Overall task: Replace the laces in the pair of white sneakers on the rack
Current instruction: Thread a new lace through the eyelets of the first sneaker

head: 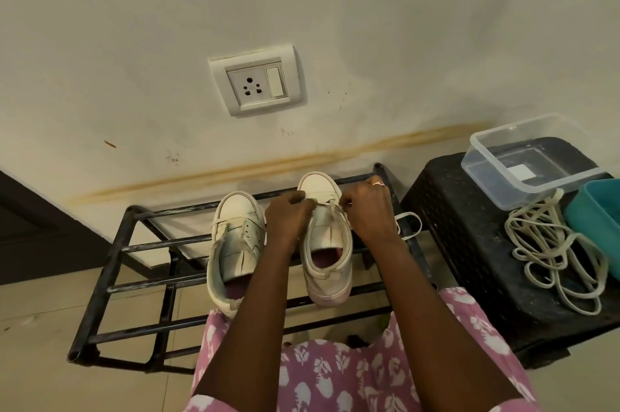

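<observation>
Lace (327,203), pinch-grip: left hand (288,214), right hand (369,208)

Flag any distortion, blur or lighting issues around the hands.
Head view: wide-angle bowing curves the black metal rack and the brown wall stain; dim warm light; slight softness throughout; left hand and right hand read dark against the right white sneaker, fingertip detail muddy.
</observation>
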